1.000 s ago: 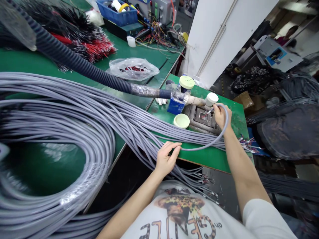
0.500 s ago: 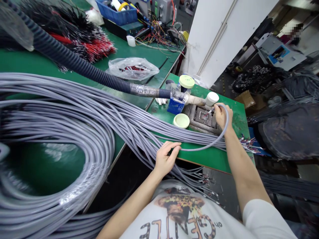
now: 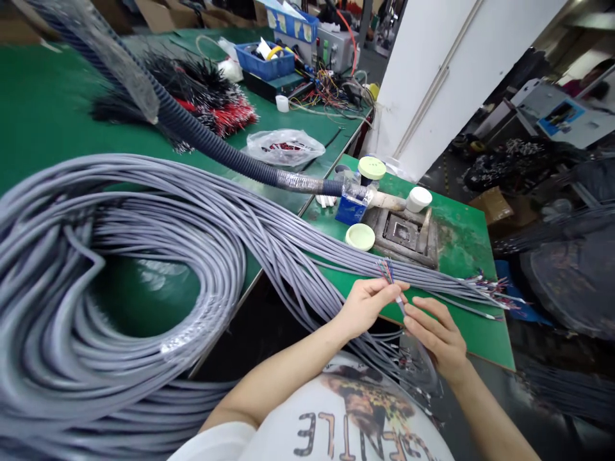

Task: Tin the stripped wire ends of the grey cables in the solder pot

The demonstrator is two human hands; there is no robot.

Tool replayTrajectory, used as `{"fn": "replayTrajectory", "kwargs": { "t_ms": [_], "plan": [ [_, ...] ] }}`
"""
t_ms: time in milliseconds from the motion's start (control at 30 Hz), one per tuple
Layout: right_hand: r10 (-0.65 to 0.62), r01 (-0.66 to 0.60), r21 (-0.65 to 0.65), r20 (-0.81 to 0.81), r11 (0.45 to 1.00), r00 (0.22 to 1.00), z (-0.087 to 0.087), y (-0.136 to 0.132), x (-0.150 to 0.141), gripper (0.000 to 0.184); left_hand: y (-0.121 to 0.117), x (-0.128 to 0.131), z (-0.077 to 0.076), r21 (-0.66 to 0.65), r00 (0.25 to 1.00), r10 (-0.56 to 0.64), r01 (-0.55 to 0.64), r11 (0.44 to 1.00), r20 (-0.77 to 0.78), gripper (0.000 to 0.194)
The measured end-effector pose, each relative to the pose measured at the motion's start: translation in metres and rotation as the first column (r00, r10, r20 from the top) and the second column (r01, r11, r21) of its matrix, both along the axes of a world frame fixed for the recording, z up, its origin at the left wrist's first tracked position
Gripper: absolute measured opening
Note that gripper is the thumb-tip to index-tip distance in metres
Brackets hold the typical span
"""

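Observation:
Between my two hands, in front of my chest, is the end of a grey cable [image 3: 400,305] with thin coloured wires [image 3: 386,269] fanned out at its tip. My left hand [image 3: 369,304] pinches the cable just below the wires with thumb and fingers. My right hand [image 3: 437,333] grips the same cable a little lower, its fingers bent around it. Just beyond, a bundle of grey cables [image 3: 307,237] runs across the green bench, its stripped ends [image 3: 500,291] at the right. Behind the bundle sits a grimy solder pot [image 3: 403,234].
A ribbed hose [image 3: 211,144] reaches over the bench to a blue box [image 3: 350,210] beside the pot. Round tubs stand around it, one a pale green dish [image 3: 360,237]. A big cable coil [image 3: 206,314] lies left; a white pillar [image 3: 461,70] rises behind.
My right hand has drawn the cable end back from the solder pot towards my chest. My left hand has moved right and now pinches the cable near its wires. The view has shifted.

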State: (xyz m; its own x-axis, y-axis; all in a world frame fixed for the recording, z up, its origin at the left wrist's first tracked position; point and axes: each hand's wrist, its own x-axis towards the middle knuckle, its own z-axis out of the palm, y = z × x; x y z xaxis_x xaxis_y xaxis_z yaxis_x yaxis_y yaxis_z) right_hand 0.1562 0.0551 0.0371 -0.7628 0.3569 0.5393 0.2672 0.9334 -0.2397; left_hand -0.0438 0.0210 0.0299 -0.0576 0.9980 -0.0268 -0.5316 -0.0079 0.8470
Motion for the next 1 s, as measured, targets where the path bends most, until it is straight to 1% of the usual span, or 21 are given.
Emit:
{"fn": "replayTrajectory", "kwargs": {
  "t_ms": [100, 233, 400, 633, 867, 1000],
  "plan": [
    [0.006, -0.006, 0.011, 0.025, 1.0, 1.0, -0.008, -0.006, 0.011, 0.06, -0.01, 0.002, -0.001, 0.06, 0.993, 0.005, 0.002, 0.998, -0.118, 0.032],
    [0.036, -0.038, 0.058, 0.027, 0.998, 0.999, -0.009, -0.012, 0.015, 0.058, -0.016, 0.003, -0.003, 0.093, 0.982, 0.0, 0.018, 0.996, -0.19, 0.032],
    [0.03, -0.031, 0.05, 0.011, 0.998, 0.999, -0.008, -0.017, 0.011, 0.055, -0.021, 0.003, -0.003, 0.115, 0.976, -0.007, 0.032, 0.993, -0.218, 0.032],
    [0.039, -0.039, 0.042, 0.001, 0.998, 0.999, -0.008, -0.02, 0.01, 0.053, -0.023, 0.002, -0.002, 0.11, 0.976, -0.008, 0.032, 0.993, -0.217, 0.034],
    [0.08, -0.078, 0.06, -0.041, 0.995, 0.996, -0.008, -0.021, 0.007, 0.042, -0.024, 0.001, -0.002, 0.113, 0.965, -0.017, 0.048, 0.992, -0.26, 0.037],
    [0.081, -0.077, 0.061, -0.049, 0.995, 0.996, -0.005, -0.023, 0.005, 0.041, -0.026, 0.0, -0.003, 0.131, 0.964, -0.024, 0.06, 0.99, -0.265, 0.035]
  ]
}}
